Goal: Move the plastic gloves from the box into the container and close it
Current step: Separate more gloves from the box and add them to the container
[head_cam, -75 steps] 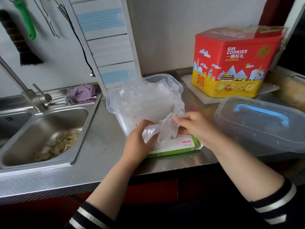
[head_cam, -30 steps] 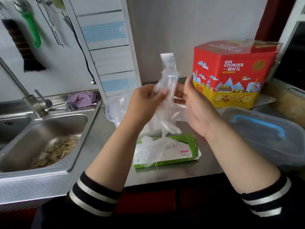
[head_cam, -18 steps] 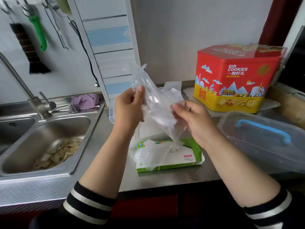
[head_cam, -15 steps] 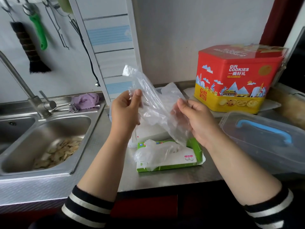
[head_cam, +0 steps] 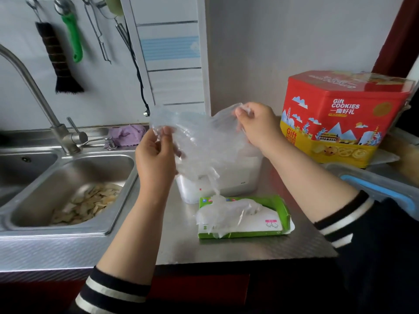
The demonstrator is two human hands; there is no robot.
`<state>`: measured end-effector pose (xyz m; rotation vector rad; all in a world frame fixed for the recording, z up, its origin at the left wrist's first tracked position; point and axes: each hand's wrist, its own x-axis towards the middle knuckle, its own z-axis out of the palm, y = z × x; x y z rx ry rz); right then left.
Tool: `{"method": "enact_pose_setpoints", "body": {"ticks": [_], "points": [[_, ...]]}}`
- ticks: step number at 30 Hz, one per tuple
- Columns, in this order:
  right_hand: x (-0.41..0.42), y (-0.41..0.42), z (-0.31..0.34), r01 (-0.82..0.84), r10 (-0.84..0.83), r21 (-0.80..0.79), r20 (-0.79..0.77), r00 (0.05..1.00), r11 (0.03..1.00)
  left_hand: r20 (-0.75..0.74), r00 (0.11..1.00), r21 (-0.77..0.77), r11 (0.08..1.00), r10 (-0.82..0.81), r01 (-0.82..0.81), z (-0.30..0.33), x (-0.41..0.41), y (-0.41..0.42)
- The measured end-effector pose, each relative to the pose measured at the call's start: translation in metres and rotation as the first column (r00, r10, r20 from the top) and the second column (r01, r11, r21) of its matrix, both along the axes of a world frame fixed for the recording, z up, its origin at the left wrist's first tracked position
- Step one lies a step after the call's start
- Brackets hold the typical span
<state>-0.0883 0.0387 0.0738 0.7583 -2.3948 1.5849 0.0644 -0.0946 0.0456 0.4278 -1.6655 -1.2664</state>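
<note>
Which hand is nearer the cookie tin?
Right. The right hand pinches the plastic glove just left of the cookie tin; the left hand holds the glove's other end, farther away toward the sink.

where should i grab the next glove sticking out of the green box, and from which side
Pinch the crumpled tuft of the next glove where it bunches above the slot of the green glove box, coming from straight above. The film stands up there, while its left part drapes flat over the box's near-left edge, so it would likely slip. Both the left hand and right hand pinch the spread glove.
</note>
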Motion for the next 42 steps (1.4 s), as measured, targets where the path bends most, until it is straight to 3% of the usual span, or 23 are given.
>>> {"method": "enact_pose_setpoints", "body": {"ticks": [4, 10, 13, 16, 20, 22, 23, 24, 25, 26, 28, 30, 32, 35, 37, 40, 42], "points": [[-0.021, -0.024, -0.003, 0.061, -0.027, 0.319, -0.11, 0.994, 0.946, -0.049, 0.995, 0.036, 0.996, 0.085, -0.084, 0.0, 0.009, -0.021], [-0.022, -0.039, -0.015, 0.136, -0.078, 0.728, -0.113, 0.991, 0.672, -0.175, 0.982, 0.11, 0.992, 0.075, -0.056, 0.006, 0.021, -0.039], [-0.017, -0.039, -0.014, 0.18, -0.09, 0.827, -0.156, 0.984, 0.533, -0.17, 0.985, 0.144, 0.99, 0.03, -0.005, 0.01, 0.021, -0.039], [-0.018, -0.038, -0.017, 0.203, -0.062, 0.847, -0.198, 0.978, 0.491, -0.164, 0.986, 0.192, 0.979, -0.041, 0.072, 0.014, 0.017, -0.034], [-0.03, -0.039, -0.018, 0.332, -0.069, 0.622, -0.407, 0.911, 0.709, -0.149, 0.983, 0.239, 0.961, -0.109, 0.143, 0.02, 0.01, -0.025], [-0.028, -0.036, -0.013, 0.307, -0.078, 0.321, -0.567, 0.82, 0.896, -0.145, 0.98, 0.242, 0.955, -0.138, 0.17, 0.024, 0.006, -0.02], [-0.02, -0.034, -0.008, 0.173, -0.074, 0.131, -0.546, 0.834, 0.976, -0.137, 0.979, 0.238, 0.954, -0.151, 0.181, 0.025, 0.004, -0.018], [-0.007, -0.031, -0.001, -0.034, 0.009, -0.052, -0.432, 0.902, 0.998, -0.126, 0.978, 0.232, 0.954, -0.164, 0.19, 0.027, 0.002, -0.015], [0.01, -0.027, 0.009, -0.229, 0.174, -0.192, -0.267, 0.948, 0.954, -0.117, 0.978, 0.229, 0.954, -0.173, 0.196, 0.029, -0.001, -0.011], [0.024, -0.024, 0.015, -0.394, 0.376, -0.281, -0.118, 0.919, 0.875, -0.112, 0.977, 0.229, 0.952, -0.18, 0.201, 0.031, -0.004, -0.008], [0.042, -0.021, 0.018, -0.581, 0.592, -0.162, 0.021, 0.806, 0.797, -0.106, 0.977, 0.226, 0.953, -0.183, 0.203, 0.035, -0.009, -0.004], [0.051, -0.021, 0.011, -0.585, 0.584, 0.027, 0.042, 0.811, 0.81, -0.081, 0.981, 0.193, 0.963, -0.176, 0.188, 0.038, -0.015, -0.002], [0.049, -0.02, 0.01, -0.507, 0.511, -0.072, 0.065, 0.857, 0.859, -0.024, 0.988, 0.144, 0.977, -0.153, 0.155, 0.039, -0.019, -0.002], [0.039, -0.008, 0.018, -0.437, 0.514, -0.314, 0.229, 0.827, 0.843, 0.033, 0.991, 0.104, 0.986, -0.131, 0.127, 0.039, -0.021, -0.004], [0.032, -0.001, 0.024, -0.395, 0.523, -0.394, 0.3, 0.798, 0.83, 0.077, 0.988, 0.087, 0.988, -0.134, 0.127, 0.04, -0.022, -0.007], [0.026, 0.0, 0.027, -0.31, 0.491, -0.439, 0.394, 0.777, 0.843, 0.158, 0.98, 0.017, 0.993, -0.121, 0.119, 0.042, -0.025, -0.007], [0.018, -0.004, 0.028, -0.223, 0.373, -0.374, 0.397, 0.839, 0.9, 0.2, 0.975, -0.049, 0.993, -0.095, 0.107, 0.044, -0.029, -0.008]]}}
